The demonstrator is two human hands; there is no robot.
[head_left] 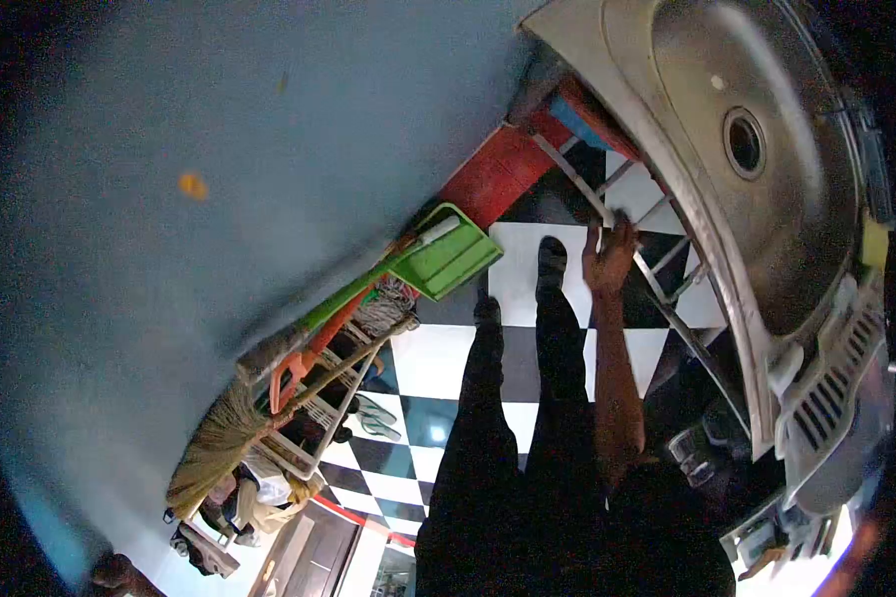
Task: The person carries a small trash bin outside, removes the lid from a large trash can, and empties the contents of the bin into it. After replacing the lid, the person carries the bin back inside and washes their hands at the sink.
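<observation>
My right hand [610, 257] reaches forward, low beside the sink. Its fingers are curled at the metal rail [674, 316] of the stand under the sink basin [707, 129], and the rail passes behind them. My left hand does not show clearly. A dark brown shape [119, 574] sits at the lower left edge, too unclear to name. Below me, my dark-trousered legs stand on the black and white checkered floor [433, 353].
Against the blue-grey wall [219, 129] lean a green dustpan [453, 261], a straw broom [214, 438] and a mop [390, 306]. A white rack [338, 423] and green flip-flops [376, 416] are nearby. A slotted drying rack [826, 398] rests beside the basin.
</observation>
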